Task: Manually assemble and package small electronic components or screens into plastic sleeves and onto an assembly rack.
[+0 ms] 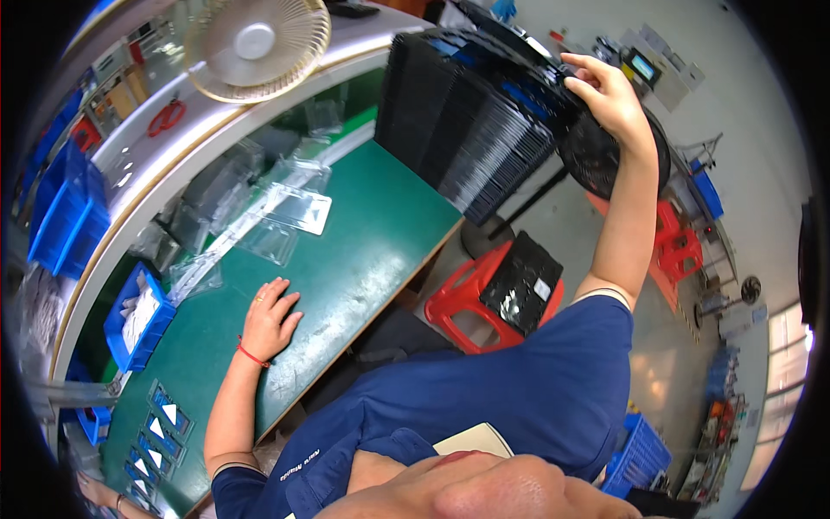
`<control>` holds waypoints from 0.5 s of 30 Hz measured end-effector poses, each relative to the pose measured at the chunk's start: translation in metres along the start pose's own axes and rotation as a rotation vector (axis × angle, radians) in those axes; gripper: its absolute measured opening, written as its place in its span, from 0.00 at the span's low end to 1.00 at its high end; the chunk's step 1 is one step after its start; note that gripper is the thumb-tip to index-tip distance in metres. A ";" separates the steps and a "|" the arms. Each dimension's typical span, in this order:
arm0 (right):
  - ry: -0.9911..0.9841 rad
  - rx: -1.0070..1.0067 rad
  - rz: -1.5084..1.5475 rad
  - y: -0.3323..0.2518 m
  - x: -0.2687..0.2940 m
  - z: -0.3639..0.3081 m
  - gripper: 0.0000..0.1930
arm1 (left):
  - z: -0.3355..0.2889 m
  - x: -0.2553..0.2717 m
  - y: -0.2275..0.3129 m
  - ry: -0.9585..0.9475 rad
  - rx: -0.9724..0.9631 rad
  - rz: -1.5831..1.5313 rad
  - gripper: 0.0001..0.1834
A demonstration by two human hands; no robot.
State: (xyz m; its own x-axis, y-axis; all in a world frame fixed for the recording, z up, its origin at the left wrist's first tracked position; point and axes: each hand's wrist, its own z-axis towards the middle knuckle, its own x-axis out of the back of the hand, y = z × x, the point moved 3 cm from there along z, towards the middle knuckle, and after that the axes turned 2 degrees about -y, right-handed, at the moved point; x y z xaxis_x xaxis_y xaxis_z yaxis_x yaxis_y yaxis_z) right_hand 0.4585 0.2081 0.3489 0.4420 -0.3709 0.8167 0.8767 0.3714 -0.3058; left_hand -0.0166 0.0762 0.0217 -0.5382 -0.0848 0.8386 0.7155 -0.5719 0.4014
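A tall stack of thin black plastic trays (493, 121) stands at the far right end of the green worktable. My right hand (605, 91) is raised at the stack's upper right corner, its thumb and fingers closed on the edge of a black tray (540, 91) at the top. My left hand (270, 320) lies palm down on the table with its fingers spread and nothing in it. Clear plastic blister trays (298, 208) lie overlapping beyond the left hand. Several small flat dark pieces with white triangles (156, 428) sit in a row at the lower left.
Left of my hand is a blue bin (138, 320) with white items; a larger blue bin (69, 208) stands on the shelf. A fan (255, 43) is overhead. A red stool (467, 298) carries a black tray. Another person's hand (97, 491) shows at the lower left.
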 end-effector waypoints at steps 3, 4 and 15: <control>0.236 -0.128 -0.031 -0.003 -0.005 -0.089 0.19 | -0.001 0.001 -0.001 -0.005 -0.006 0.026 0.17; 0.344 -0.164 -0.041 0.003 -0.013 -0.124 0.19 | 0.001 0.002 0.000 -0.016 0.003 0.029 0.17; 0.148 -1.300 -0.540 0.193 -0.263 -0.331 0.15 | 0.005 -0.001 0.005 -0.047 0.052 0.040 0.16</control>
State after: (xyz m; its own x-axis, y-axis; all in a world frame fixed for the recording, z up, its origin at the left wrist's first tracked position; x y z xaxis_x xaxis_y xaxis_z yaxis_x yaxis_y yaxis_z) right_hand 0.5745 0.0958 -0.0869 -0.0551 -0.3280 0.9431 0.4531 -0.8499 -0.2691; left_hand -0.0109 0.0774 0.0247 -0.4878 -0.0677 0.8703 0.7590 -0.5254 0.3845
